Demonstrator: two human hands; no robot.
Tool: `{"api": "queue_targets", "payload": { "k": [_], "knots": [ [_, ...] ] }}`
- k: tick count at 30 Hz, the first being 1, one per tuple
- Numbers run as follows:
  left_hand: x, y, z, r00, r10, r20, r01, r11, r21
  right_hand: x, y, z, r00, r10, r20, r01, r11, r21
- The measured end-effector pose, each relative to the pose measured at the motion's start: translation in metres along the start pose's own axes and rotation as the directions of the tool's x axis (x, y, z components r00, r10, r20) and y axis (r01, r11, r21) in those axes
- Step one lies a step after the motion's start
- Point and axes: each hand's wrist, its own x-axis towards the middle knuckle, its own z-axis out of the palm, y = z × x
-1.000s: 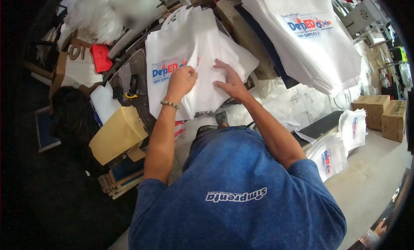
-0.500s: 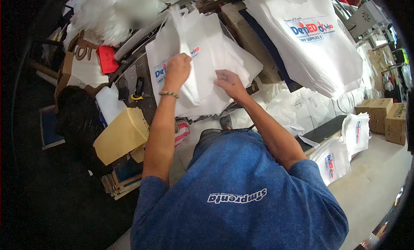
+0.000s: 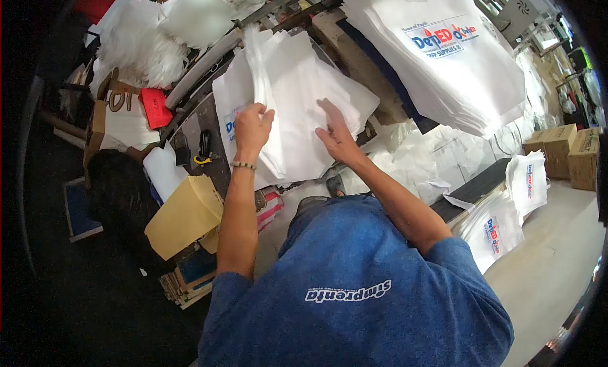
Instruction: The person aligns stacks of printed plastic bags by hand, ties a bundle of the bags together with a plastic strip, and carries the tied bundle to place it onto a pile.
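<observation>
My left hand (image 3: 253, 129), with a beaded bracelet at the wrist, grips the raised edge of some white bags (image 3: 261, 82) standing up in a narrow fold. Under it lies a spread stack of white bags (image 3: 297, 82), whose blue print shows only in part at the left. My right hand (image 3: 337, 134) rests at the right part of this stack with thumb and fingers apart, holding nothing. A second, thick pile of printed white bags (image 3: 481, 69) lies to the upper right.
Yellow-handled snips (image 3: 202, 153) and a yellow folder (image 3: 185, 216) are at the left, below a red packet (image 3: 155, 108). More printed bags (image 3: 478, 234) lie on a dark bench (image 3: 475, 186) at the right. Cardboard boxes (image 3: 557, 150) stand farther right.
My left hand has folded more bag edges over, hiding most of the print, and has moved down slightly. The fingers of my right hand have spread against the stack.
</observation>
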Motion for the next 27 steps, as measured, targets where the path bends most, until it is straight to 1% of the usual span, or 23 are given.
{"api": "queue_targets", "payload": {
  "k": [1, 2, 3, 5, 6, 7, 8, 9, 10, 11, 12, 13, 15, 19, 21, 25, 27],
  "knots": [
    [-0.004, 0.007, -0.011, 1.000, -0.002, -0.028, 0.001, 0.999, -0.038, -0.004, -0.003, -0.003, 0.960, 0.274, 0.061, -0.280, 0.921, 0.271],
    [-0.007, 0.018, -0.019, 0.997, 0.027, -0.069, -0.034, 0.994, -0.104, -0.006, -0.005, -0.005, 0.846, 0.498, 0.193, -0.522, 0.696, 0.494],
    [-0.008, 0.025, -0.021, 0.997, 0.023, -0.070, -0.031, 0.994, -0.104, -0.005, -0.008, -0.005, 0.845, 0.498, 0.196, -0.524, 0.695, 0.493],
    [-0.012, 0.035, -0.021, 0.974, 0.197, -0.114, -0.216, 0.956, -0.196, -0.002, -0.014, -0.005, 0.820, 0.547, 0.170, -0.482, 0.500, 0.719],
    [-0.012, 0.028, -0.011, 0.957, 0.285, -0.058, -0.291, 0.939, -0.182, 0.001, -0.014, -0.007, 0.820, 0.545, 0.172, -0.483, 0.500, 0.719],
    [-0.015, 0.026, -0.001, 0.957, 0.284, -0.059, -0.290, 0.940, -0.181, 0.003, -0.012, -0.009, 0.798, 0.503, 0.332, -0.564, 0.431, 0.704],
    [-0.019, 0.026, 0.011, 0.980, 0.195, 0.029, -0.185, 0.961, -0.207, 0.005, -0.011, -0.011, 0.756, 0.445, 0.480, -0.643, 0.366, 0.673],
    [-0.020, 0.034, 0.017, 0.987, 0.108, 0.118, -0.080, 0.972, -0.223, 0.004, -0.011, -0.009, 0.757, 0.446, 0.478, -0.641, 0.367, 0.674],
    [-0.023, 0.041, 0.022, 0.986, 0.113, 0.120, -0.084, 0.971, -0.224, 0.003, -0.012, -0.005, 0.740, 0.439, 0.509, -0.658, 0.315, 0.684],
    [-0.027, 0.047, 0.027, 0.993, 0.084, 0.081, -0.072, 0.987, -0.145, 0.003, -0.012, -0.001, 0.723, 0.431, 0.540, -0.673, 0.263, 0.692],
    [-0.030, 0.051, 0.028, 0.998, 0.057, 0.040, -0.054, 0.996, -0.065, 0.002, -0.012, -0.001, 0.735, 0.424, 0.529, -0.662, 0.279, 0.695],
    [-0.029, 0.048, 0.031, 0.997, 0.058, 0.044, -0.055, 0.996, -0.064, 0.001, -0.010, 0.000, 0.734, 0.426, 0.528, -0.662, 0.277, 0.696],
    [-0.027, 0.036, 0.037, 0.998, 0.002, 0.068, 0.006, 0.993, -0.120, 0.001, -0.006, 0.001, 0.750, 0.409, 0.520, -0.645, 0.276, 0.713],
    [-0.025, 0.029, 0.031, 0.997, -0.063, 0.046, 0.068, 0.992, -0.111, 0.000, -0.007, 0.004, 0.766, 0.401, 0.502, -0.623, 0.275, 0.732],
    [-0.025, 0.031, 0.020, 0.985, -0.159, 0.060, 0.164, 0.983, -0.084, 0.002, -0.008, 0.004, 0.715, 0.468, 0.520, -0.676, 0.272, 0.685],
    [-0.027, 0.025, 0.009, 0.987, -0.154, 0.042, 0.158, 0.982, -0.102, 0.008, -0.016, -0.002, 0.713, 0.475, 0.516, -0.682, 0.296, 0.669],
    [-0.026, 0.022, 0.004, 0.950, -0.290, 0.116, 0.309, 0.928, -0.209, 0.013, -0.021, -0.007, 0.685, 0.491, 0.538, -0.718, 0.327, 0.614]
  ]
}}
